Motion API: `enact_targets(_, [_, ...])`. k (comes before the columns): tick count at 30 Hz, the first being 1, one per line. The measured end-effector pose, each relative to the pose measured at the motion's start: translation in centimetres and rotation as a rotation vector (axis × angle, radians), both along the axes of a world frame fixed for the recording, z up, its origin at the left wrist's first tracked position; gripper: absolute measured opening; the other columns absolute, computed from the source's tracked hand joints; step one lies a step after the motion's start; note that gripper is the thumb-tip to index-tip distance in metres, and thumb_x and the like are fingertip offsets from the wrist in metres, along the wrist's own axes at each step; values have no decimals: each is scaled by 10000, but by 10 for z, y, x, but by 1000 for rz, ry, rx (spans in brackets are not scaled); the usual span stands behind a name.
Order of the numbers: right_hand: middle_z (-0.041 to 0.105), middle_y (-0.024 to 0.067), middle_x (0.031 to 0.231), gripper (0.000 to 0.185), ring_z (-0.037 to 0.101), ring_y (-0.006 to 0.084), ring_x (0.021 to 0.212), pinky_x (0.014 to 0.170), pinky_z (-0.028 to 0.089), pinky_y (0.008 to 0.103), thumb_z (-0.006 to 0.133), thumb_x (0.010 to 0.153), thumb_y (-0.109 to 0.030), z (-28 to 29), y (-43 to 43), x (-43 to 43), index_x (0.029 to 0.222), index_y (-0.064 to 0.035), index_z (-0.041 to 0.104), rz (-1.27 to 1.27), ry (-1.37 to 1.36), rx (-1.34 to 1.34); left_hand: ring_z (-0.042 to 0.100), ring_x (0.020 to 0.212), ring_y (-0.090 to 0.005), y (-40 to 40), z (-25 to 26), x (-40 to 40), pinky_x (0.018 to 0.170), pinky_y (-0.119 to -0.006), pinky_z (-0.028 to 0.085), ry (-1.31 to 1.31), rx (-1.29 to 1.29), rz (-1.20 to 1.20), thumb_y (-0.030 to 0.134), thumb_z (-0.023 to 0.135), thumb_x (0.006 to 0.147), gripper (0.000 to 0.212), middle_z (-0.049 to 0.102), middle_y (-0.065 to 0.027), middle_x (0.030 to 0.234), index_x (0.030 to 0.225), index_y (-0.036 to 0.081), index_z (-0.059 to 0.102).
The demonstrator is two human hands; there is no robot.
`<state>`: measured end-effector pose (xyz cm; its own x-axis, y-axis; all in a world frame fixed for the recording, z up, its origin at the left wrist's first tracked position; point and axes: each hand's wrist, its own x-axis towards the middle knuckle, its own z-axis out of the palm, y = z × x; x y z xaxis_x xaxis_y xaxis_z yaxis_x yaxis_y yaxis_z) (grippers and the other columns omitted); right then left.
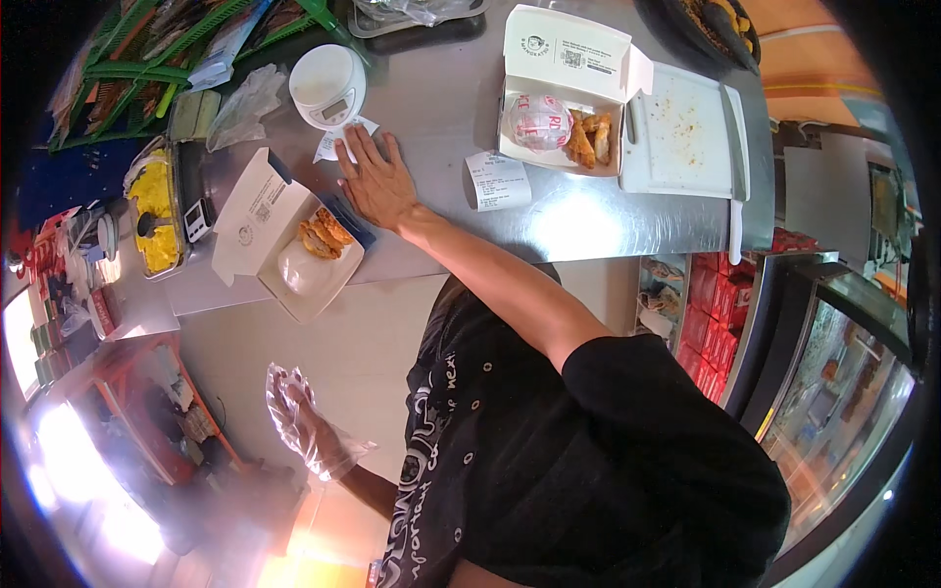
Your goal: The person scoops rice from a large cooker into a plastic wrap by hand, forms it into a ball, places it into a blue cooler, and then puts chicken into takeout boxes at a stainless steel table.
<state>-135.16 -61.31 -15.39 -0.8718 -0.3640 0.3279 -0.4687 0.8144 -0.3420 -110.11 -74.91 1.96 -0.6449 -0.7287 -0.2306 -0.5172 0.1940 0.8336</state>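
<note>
My right hand (378,184), bare and palm down, reaches over the steel table with its fingertips on a small printed slip (328,145) beside a white digital scale (327,81). Off the table's front edge is my left hand (298,419), empty in a clear plastic glove with its fingers extended. An open cardboard box (323,290) near my right hand holds fried pieces (323,235) and a pale rounded wrapped item (301,270). Further right, a second open box (562,165) contains fried pieces (588,140) and a round item in printed wrap (540,123). A printed receipt (500,184) lies beside it.
A white cutting board (684,140) with crumbs and a white-handled knife (736,231) is at right. Along the left lie a tub of yellow food (158,235), a small digital timer (197,219), a crumpled plastic bag (250,106) and green baskets (136,70). A dark pan (735,33) sits top right.
</note>
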Motion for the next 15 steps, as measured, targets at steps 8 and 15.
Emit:
enact_targets(8, [437,198,1344,389,482,347,1184,960,410,448,568,899,-225,55,63,70,1203,14,521,310,-154,-308,535,1160,-249,1,-3,-3,992,-362,428,48,26,-3,365,549,953,517,506,-121,1319,1328,21,457])
enact_targets(15, [647,147,961,183,629,344,831,723,519,407,586,899,-219,56,217,159,919,-44,639,204,-567,-351,546,1119,-220,14,1,-27,952,-340,445,98,21,-37,332,561,953,479,521,-113,1292,1306,19,479])
